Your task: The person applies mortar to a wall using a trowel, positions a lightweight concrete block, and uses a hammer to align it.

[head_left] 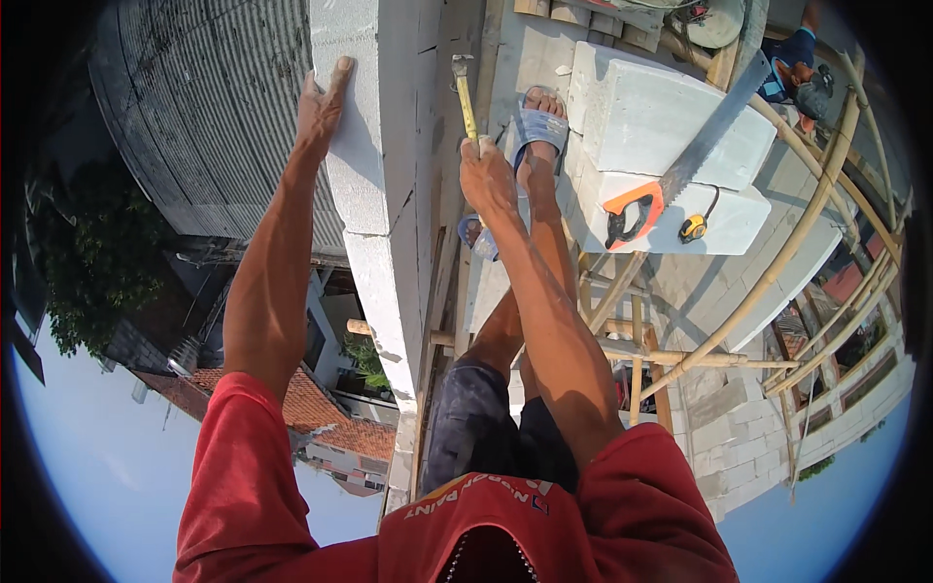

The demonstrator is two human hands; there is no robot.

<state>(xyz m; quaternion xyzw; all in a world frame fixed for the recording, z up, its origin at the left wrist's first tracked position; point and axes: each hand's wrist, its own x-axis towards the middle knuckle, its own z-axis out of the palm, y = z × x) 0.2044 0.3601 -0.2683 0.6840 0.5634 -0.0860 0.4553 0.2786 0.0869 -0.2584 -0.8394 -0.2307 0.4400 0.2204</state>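
Note:
My left hand grips the outer edge of a white block on top of the wall, thumb stretched over the block and the other fingers mostly hidden. In my right hand, closed round the yellow handle, is a hammer. Its metal head points away from me, beside the inner face of the wall and not touching the block. To the right, a handsaw with an orange and black handle lies across stacked white blocks. A small yellow and black tape measure sits by the saw handle.
My sandalled feet stand on planks right of the wall. Bamboo scaffold poles cross the right side. At the far right is another person, lower down. A corrugated roof lies below the wall's left side; a bucket stands at the back.

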